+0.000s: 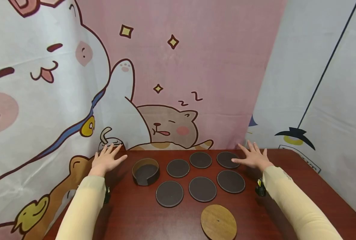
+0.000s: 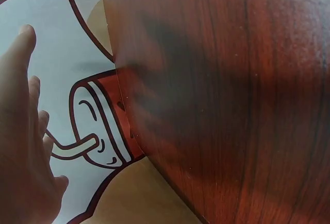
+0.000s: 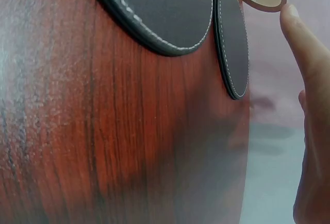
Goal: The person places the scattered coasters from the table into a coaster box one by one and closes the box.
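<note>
Behind the dark red table (image 1: 136,216), we are seeing a pink and pale cloth (image 1: 226,50) which is hanging with drawings of cartoon animals. Both arms, in pale sleeves (image 1: 85,200), are pointing forward, one on each side of the table. The left hand (image 1: 105,160) is hovering near the far left corner, with its fingers straight and well spread, and the right hand (image 1: 253,158) is hovering near the far edge on the right, its fingers spread in the same manner. Between them, six dark round coasters (image 1: 202,189) are lying flat in two rows, and to their left a round holder (image 1: 136,177) is standing, with a gap in its front wall. Nearer to us, a round wooden disc (image 1: 218,221) is lying alone. In the head view, the right thumb is covering a small part of the rear right coaster. A small black device (image 1: 260,188) is showing under the right wrist. Only the right wrist view is showing us clearly the pale stitching along the rims of two coasters; there, the hand is appearing apart from them. The left wrist view is showing a blurred shadow on the wood and, closer, a red-and-white drawing (image 2: 98,126) on the cloth.
</note>
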